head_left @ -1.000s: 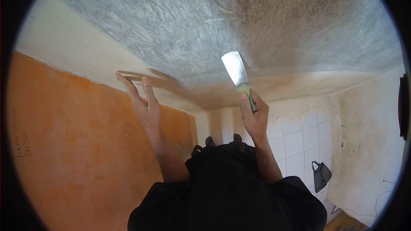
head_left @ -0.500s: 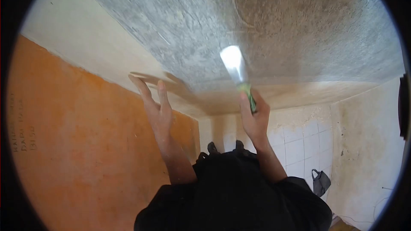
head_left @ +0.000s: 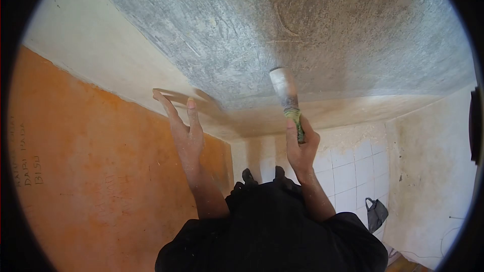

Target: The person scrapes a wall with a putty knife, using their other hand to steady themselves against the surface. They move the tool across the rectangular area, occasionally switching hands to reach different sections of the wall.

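Note:
A putty knife (head_left: 285, 89) with a wide metal blade and a green handle is gripped in my right hand (head_left: 303, 148). Its blade points up over the rough grey wall (head_left: 212, 35), its edge overlapping the surface in this view. To the left, my left hand (head_left: 185, 133) has its fingers spread, with fingertips at the pale strip of wall (head_left: 111, 50) beside the grey patch. Fine pale dust speckles both forearms.
An orange wall (head_left: 91, 156) with handwriting stands on the left. White floor tiles (head_left: 348, 176) lie below, where a dark bag (head_left: 376, 215) rests. A pale wall (head_left: 428, 171) with a thin wire closes off the right.
The putty knife and my right hand have moved slightly down and to the right, and the blade's bright glare has faded. My left hand stays almost where it was.

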Available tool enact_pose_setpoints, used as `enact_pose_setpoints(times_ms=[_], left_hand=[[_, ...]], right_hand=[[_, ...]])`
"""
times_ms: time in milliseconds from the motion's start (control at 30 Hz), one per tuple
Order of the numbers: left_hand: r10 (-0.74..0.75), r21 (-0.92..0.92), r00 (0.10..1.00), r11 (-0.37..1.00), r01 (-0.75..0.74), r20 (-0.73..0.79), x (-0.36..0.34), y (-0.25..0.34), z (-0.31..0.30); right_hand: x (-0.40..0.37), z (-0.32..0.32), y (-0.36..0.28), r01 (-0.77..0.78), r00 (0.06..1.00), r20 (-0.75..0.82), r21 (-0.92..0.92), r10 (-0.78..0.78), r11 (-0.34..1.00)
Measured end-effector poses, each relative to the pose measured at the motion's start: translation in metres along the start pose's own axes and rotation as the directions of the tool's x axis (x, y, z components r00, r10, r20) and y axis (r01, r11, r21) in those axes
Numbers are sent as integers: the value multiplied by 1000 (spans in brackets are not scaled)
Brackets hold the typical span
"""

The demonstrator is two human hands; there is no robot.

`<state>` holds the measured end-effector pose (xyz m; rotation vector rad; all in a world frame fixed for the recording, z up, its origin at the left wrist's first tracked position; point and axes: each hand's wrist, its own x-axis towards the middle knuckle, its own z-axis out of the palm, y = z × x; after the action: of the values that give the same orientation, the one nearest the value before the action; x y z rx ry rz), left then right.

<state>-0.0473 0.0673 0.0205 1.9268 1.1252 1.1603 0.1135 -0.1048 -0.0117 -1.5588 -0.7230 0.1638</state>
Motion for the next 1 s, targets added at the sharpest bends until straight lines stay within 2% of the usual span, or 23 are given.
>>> enact_pose_setpoints(times_ms=[67,200,433,533,600,733,800,833,900,933,967,1000], left_hand=[[3,70,1000,998,-4,13,0,-3,-1],[8,19,1000,1000,-8,-1,0,-3,1],[-6,-67,1000,998,6,5,0,-2,-2],[23,-72,1000,997,-22,20,0,-7,-4],[38,-94,999,995,-38,-1,1,-10,-5],[18,-51,998,999,-16,53,-4,-13,-6],[31,-73,999,997,-28,41,3,-13,-6],[30,-51,998,998,-27,59,2,-14,-7],[15,-27,997,1000,-13,72,0,-16,-9],[10,-24,996,1000,-7,86,1,-17,-9],[7,-20,995,1000,-5,101,2,-17,-10],[2,-15,995,1000,-1,100,2,-18,-11]], right_hand=[[10,-2,-1,-12,1000,7,-4,12,1000],[19,3,-16,46,999,-18,-28,-46,999],[17,-2,-12,-34,999,6,-87,35,996],[14,3,-11,41,999,-14,-64,-42,997],[14,4,-5,10,1000,2,-44,-10,999],[29,15,-39,19,997,68,-6,-18,1000],[31,21,-22,-77,977,206,96,55,992],[26,25,-13,-77,975,217,94,55,993],[11,32,11,-454,841,449,286,301,844],[6,38,29,-423,833,502,308,233,852],[5,44,45,-427,829,507,306,234,851],[5,50,60,-530,762,596,346,255,774]])
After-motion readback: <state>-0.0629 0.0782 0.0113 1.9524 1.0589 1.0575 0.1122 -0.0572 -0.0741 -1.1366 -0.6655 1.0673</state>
